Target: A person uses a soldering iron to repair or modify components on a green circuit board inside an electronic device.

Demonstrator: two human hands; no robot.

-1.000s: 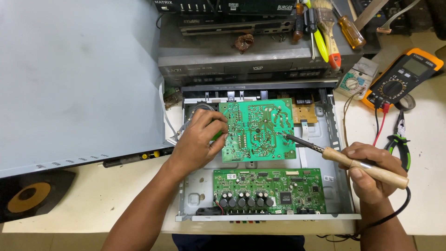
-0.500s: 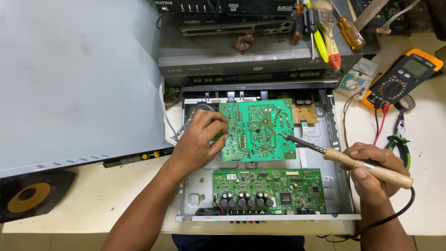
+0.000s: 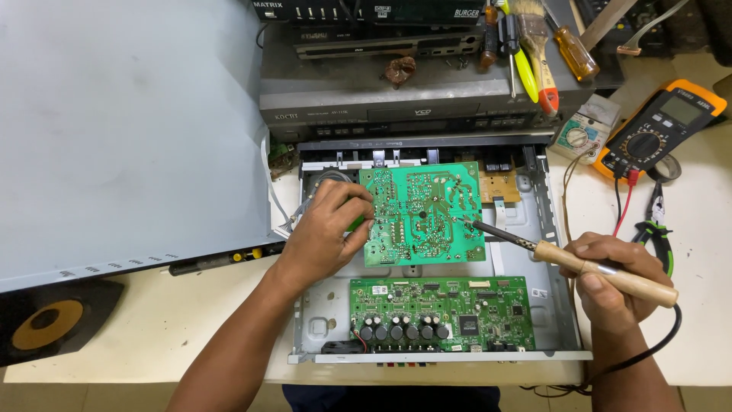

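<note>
An open metal chassis point(image 3: 549, 229) lies on the bench point(image 3: 152, 336), and everything else is placed from it. Inside its upper half a green circuit board point(image 3: 422, 214) sits solder side up. The left hand point(image 3: 324, 233) grips this board's left edge, fingers curled onto the board face and thumb below. From the chassis's right side, the right hand point(image 3: 618, 278) is closed around the wooden handle of a soldering iron point(image 3: 579, 263), whose dark tip reaches left and touches the board near its right edge. A black cord runs from the handle's end down past the wrist. In the chassis's lower half lies a second green board point(image 3: 442, 313) with a row of dark capacitors. Left of the chassis rests a large grey cover panel point(image 3: 130, 130). Right of it, well apart, sits an orange multimeter point(image 3: 659, 126), with green-handled pliers point(image 3: 659, 229) below it. Behind the chassis stands a grey player point(image 3: 381, 99) carrying screwdrivers point(image 3: 572, 49) and a brush point(image 3: 534, 38).
</note>
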